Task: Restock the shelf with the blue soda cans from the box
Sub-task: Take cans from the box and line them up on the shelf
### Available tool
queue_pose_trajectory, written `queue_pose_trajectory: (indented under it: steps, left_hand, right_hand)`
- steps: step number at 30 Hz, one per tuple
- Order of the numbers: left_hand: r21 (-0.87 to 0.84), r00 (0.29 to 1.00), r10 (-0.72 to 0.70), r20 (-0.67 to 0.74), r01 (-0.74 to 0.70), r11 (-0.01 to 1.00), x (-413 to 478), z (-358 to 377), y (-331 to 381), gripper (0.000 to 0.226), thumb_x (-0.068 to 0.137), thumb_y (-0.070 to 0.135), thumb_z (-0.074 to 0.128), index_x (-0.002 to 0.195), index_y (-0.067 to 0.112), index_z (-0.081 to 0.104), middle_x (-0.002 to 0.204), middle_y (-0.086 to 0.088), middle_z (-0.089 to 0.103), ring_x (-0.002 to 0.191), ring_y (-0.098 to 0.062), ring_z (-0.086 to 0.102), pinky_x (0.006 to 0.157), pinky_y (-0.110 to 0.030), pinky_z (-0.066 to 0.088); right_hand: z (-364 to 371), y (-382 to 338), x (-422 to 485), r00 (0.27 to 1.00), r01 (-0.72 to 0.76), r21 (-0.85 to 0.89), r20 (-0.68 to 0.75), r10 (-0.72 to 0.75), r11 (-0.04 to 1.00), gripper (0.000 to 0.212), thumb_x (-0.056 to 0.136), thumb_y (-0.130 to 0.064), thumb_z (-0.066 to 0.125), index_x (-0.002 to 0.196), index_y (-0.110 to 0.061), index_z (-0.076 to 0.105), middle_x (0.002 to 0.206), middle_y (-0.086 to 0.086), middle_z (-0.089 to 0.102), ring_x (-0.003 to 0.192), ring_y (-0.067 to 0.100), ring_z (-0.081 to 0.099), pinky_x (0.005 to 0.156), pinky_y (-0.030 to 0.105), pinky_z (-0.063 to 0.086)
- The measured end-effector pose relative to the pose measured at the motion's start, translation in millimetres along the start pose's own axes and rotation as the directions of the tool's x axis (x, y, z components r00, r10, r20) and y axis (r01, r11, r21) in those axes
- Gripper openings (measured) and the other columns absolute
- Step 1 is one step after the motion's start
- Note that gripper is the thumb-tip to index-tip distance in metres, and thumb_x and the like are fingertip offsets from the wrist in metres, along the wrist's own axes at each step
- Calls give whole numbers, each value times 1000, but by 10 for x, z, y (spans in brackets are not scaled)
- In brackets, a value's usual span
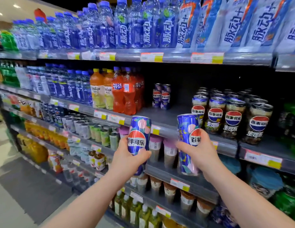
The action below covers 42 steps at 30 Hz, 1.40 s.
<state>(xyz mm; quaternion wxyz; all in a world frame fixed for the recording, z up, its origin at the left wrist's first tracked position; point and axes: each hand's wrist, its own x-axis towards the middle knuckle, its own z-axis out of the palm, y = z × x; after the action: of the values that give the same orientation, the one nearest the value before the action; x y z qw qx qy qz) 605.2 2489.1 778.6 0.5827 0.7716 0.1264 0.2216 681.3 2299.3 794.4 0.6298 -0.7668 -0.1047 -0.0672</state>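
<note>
Just now the left hand grips one upright blue Pepsi can and the right hand grips a second can, also upright. The gap on the shelf lies straight ahead, past its front edge, with two matching cans at the back; both hands seem equally near.

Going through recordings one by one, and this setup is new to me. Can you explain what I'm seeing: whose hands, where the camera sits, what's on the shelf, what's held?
No machine: a person's two bare hands, filmed by one camera worn on the head, looking forward and down. The left hand grips a blue can; the right hand grips a second can. Ahead is a shelf with a bare gap, two matching cans at its back, dark cans to the right, orange bottles to the left. No box is in view.
</note>
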Motion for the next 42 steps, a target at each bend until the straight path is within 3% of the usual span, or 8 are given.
queue_pose_trajectory:
  steps: [4,7,10,22,30,34,38,42]
  left_hand:
    - [-53,999,12,44,-10,999,500,-6,-92,46,74,20,71,109,29,44,91,4,64,73,-5,64,56,-16,48]
    - [-72,996,53,68,-48,996,907,16,-127,37,74,16,71,97,30,46,86,2,64,59,4,61,50,-9,47]
    - [-95,992,57,113,-46,994,1326,76,-119,40,69,21,72,100,31,48,86,1,67,63,-1,63,62,-21,54]
    - [-140,967,170,188,-144,979,2600,413,-187,53,72,20,75,112,33,43,96,11,64,74,8,63,55,-5,46]
    - [-172,910,227,347,-176,969,3140,483,-278,51,72,17,74,110,33,44,92,10,67,73,4,65,59,-7,48]
    - [-209,875,239,422,-163,964,3311,485,-347,53,70,21,74,112,35,46,90,9,70,77,0,66,61,-8,48]
    - [-216,867,235,439,-152,964,3432,541,-404,53,68,20,77,109,36,47,90,10,69,73,3,65,60,-7,47]
    - [-220,864,222,452,-133,966,3490,601,-425,57,66,23,78,112,35,46,91,9,68,72,4,64,57,-6,46]
  right_hand:
    - [349,-89,602,997,70,3,-26,-70,998,58,65,-22,81,105,-29,40,89,-11,59,77,3,59,61,21,44]
    - [599,-96,1160,992,101,4,-82,-100,995,66,64,-23,82,115,-24,40,96,-6,60,84,13,61,75,30,49]
    - [803,-71,1737,982,102,-27,-156,-105,994,78,62,-29,82,126,-20,37,97,-4,57,87,18,59,80,36,49]
    - [1043,499,3400,896,-52,-149,-443,-20,987,74,55,-30,84,118,-21,45,111,8,63,102,33,60,88,49,49]
    - [1002,650,3739,838,-141,-108,-542,60,984,70,56,-11,86,110,-5,43,115,17,57,101,32,58,80,36,49]
    - [1058,657,3773,860,-169,-169,-507,61,971,67,58,-10,85,103,-14,35,110,14,56,88,21,53,73,30,45]
    - [972,648,3723,903,-306,-205,-372,215,930,69,56,-4,80,109,-10,35,97,15,63,72,30,63,69,43,53]
    - [875,692,3652,918,-339,-372,-329,219,864,60,53,-16,74,109,-11,53,95,14,70,93,28,67,86,35,53]
